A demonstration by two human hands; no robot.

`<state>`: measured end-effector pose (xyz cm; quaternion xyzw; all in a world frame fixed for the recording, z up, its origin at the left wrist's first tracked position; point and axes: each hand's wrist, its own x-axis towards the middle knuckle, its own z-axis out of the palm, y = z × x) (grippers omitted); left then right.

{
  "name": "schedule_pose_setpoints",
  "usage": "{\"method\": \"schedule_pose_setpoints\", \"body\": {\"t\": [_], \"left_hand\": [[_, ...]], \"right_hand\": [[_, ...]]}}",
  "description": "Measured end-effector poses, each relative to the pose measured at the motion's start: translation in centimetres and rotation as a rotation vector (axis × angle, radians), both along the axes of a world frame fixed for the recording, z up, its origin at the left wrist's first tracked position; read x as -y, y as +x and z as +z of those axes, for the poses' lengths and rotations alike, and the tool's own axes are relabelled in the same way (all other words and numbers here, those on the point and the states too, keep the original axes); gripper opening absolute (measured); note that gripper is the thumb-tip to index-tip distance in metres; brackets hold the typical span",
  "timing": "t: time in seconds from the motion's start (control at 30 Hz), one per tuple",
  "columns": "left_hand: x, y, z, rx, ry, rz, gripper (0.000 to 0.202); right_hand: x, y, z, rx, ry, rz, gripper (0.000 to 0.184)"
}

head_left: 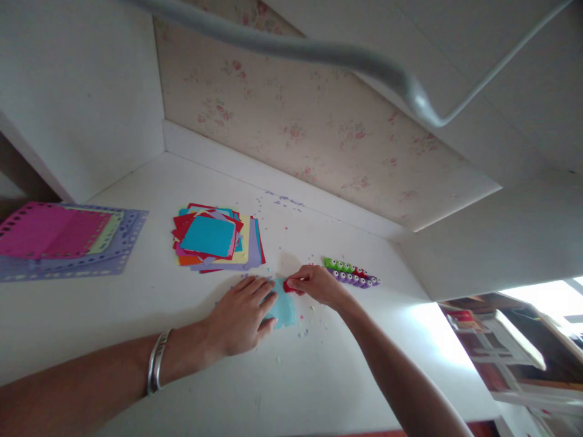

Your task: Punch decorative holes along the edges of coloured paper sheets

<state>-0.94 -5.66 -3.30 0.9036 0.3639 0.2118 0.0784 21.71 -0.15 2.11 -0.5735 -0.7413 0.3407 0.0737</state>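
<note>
My left hand (241, 315) lies flat with fingers stretched out on a light blue paper square (283, 308), pressing it to the white desk (136, 303). My right hand (314, 284) is closed around a small red object (288, 286), probably a paper punch, at the sheet's top edge. A silver bangle (157, 368) sits on my left wrist. Tiny paper bits (310, 321) lie scattered around the sheet.
A stack of coloured paper squares (216, 238) lies behind my left hand. A row of green, red and purple punches (350, 273) sits right of my right hand. Pink and purple punched sheets (59, 240) lie far left. A shelf (492, 346) stands lower right.
</note>
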Motion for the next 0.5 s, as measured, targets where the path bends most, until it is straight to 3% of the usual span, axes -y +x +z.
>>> {"method": "schedule_pose_setpoints", "body": {"t": [0.2, 0.5], "left_hand": [[0.0, -0.1, 0.2, 0.005, 0.005, -0.008, 0.042], [0.0, -0.1, 0.2, 0.001, -0.015, -0.016, 0.042]], "right_hand": [[0.3, 0.3, 1.4, 0.009, -0.083, -0.029, 0.027], [0.7, 3.4, 1.4, 0.021, -0.085, -0.045, 0.03]]}}
